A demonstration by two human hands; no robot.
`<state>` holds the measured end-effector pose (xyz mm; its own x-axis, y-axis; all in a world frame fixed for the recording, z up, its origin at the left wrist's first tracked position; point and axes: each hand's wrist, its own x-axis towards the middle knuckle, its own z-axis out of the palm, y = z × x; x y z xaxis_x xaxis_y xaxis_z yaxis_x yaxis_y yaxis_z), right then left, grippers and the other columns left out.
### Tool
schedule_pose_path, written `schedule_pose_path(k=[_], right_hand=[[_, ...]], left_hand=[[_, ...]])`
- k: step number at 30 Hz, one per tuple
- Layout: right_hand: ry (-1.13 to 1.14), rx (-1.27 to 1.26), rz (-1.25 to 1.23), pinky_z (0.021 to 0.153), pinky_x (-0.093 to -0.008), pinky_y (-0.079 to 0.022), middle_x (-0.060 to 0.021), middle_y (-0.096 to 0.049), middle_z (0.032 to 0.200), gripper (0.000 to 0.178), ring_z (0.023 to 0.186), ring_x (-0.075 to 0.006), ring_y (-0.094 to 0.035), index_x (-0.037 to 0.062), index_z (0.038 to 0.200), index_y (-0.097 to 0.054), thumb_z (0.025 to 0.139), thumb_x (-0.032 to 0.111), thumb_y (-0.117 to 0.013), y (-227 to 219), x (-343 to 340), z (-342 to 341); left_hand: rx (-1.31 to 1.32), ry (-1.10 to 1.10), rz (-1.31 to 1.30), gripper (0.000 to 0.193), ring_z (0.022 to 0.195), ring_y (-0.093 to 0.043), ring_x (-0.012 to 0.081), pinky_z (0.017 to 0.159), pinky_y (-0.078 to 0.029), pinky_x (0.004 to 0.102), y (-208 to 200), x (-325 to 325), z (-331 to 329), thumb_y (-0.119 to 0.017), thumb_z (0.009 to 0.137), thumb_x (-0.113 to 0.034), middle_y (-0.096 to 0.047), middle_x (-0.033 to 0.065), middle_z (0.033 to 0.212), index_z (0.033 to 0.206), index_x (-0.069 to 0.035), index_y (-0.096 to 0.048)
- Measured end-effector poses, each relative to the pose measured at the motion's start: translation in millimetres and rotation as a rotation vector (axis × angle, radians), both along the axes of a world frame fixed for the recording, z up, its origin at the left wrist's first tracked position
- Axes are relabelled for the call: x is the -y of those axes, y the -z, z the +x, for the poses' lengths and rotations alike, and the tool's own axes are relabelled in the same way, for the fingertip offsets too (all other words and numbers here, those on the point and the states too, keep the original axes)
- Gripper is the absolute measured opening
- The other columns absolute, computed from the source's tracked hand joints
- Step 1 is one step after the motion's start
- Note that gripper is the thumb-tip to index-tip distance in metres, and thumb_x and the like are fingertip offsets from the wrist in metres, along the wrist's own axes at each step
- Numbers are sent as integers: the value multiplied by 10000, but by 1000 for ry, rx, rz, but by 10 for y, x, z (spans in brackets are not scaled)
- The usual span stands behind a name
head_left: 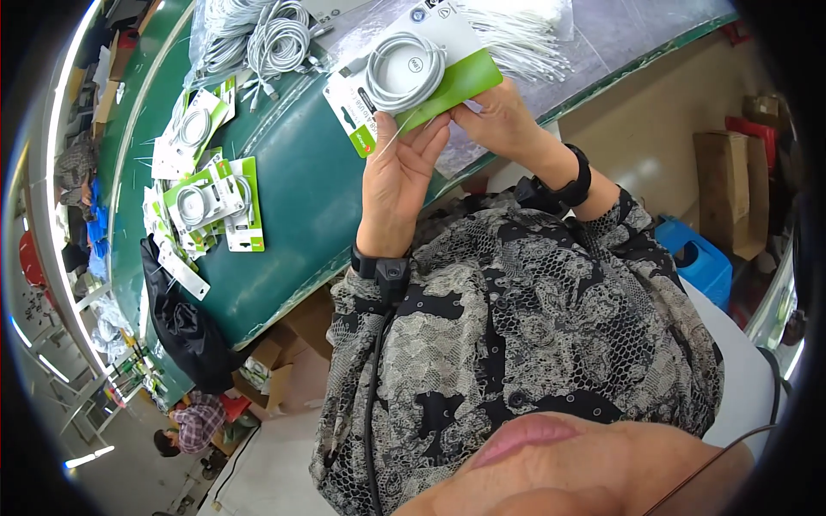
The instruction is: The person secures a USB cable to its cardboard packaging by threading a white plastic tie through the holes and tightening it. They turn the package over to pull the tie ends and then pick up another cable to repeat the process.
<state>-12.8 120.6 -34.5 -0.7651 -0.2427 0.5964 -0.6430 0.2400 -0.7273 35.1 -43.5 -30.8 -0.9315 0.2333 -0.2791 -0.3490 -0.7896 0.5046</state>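
Note:
Above the green table, both hands hold a white-and-green backing card (471,53) with a coiled white cable (404,72) on its front. My left hand (400,176) grips the card's lower edge, its thumb against the front and its other fingers bent below. A thin white cable tie (391,142) runs down from the card past the left thumb. The right hand (503,120) is closed at the green lower right edge of the card, its fingertips partly hidden behind it.
Several carded cables (206,202) lie piled on the green table (301,189) to the left, beside a black cloth (185,318). Coiled cables (280,39) and loose white cable ties (516,39) lie at the back. A blue container (697,258) and a cardboard box (727,193) stand at the right.

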Motion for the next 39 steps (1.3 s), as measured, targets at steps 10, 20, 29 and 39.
schedule_pose_path(k=[10,20,29,39], right_hand=[[39,415,-381,906,-339,-458,-51,-605,1119,259,1069,-179,-557,57,1102,-607,844,31,-627,-58,-383,-38],[307,305,-33,967,-371,-408,-277,-480,1270,764,1172,-309,-501,-78,1357,-325,801,256,-729,-506,-297,123],[211,340,-96,942,-358,-423,-253,-528,1198,709,1123,-280,-526,-88,1327,-363,810,245,-716,-560,-366,81],[322,373,-101,912,-348,-442,-241,-542,1170,692,1087,-271,-545,-86,1320,-372,826,269,-702,-343,-381,63]], left_hand=[[-250,-250,-300,348,1116,-571,289,907,-530,463,-28,-175,42,-444,983,-112,-512,142,1273,1315,-15,-400],[-282,-270,-389,385,1070,-589,286,865,-554,464,62,-367,120,-488,934,-8,-523,125,1250,1309,-8,-402],[-243,-261,-288,412,1058,-598,301,851,-552,454,116,-403,148,-531,902,21,-551,127,1211,1297,-14,-418],[-422,-174,-485,384,1071,-589,292,965,-495,443,126,-426,163,-519,895,29,-546,138,1208,1262,73,-417]])
